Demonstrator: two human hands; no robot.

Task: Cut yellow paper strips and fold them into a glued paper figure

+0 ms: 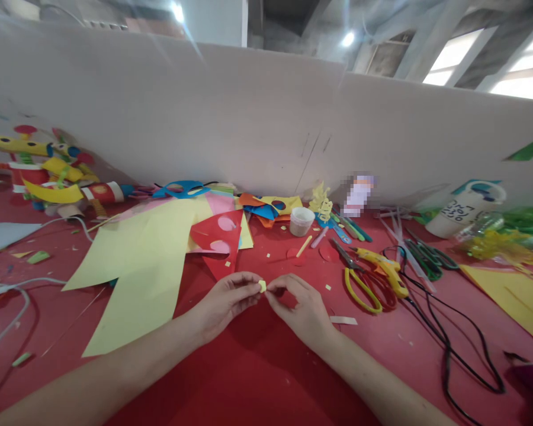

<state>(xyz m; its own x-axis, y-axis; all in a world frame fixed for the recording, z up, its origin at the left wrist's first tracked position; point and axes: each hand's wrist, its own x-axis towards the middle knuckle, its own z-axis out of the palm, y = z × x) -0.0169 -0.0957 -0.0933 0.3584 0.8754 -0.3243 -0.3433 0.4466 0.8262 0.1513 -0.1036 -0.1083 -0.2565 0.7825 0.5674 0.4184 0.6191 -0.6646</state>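
Between my fingertips, above the red tabletop, is a small pale-yellow piece (262,286), perhaps folded paper or foam; its exact kind is too small to make out. My left hand (231,302) pinches it from the left with thumb and forefinger. From the other side, the thumb and forefinger of my right hand (302,310) close on its right edge. Beyond the left hand lies a red sheet (204,234) with oval holes, beside large pale-yellow sheets (146,260). Scissors with yellow handles (362,290) lie to the right of my right hand.
A yellow glue gun (384,269) trails a black cord (446,343) at right. A small white cup (301,222) and pens (353,228) stand or lie farther back. Toy-like crafts (48,168) sit at far left, a white bottle (459,210) at right. A pale partition (257,124) closes the back.
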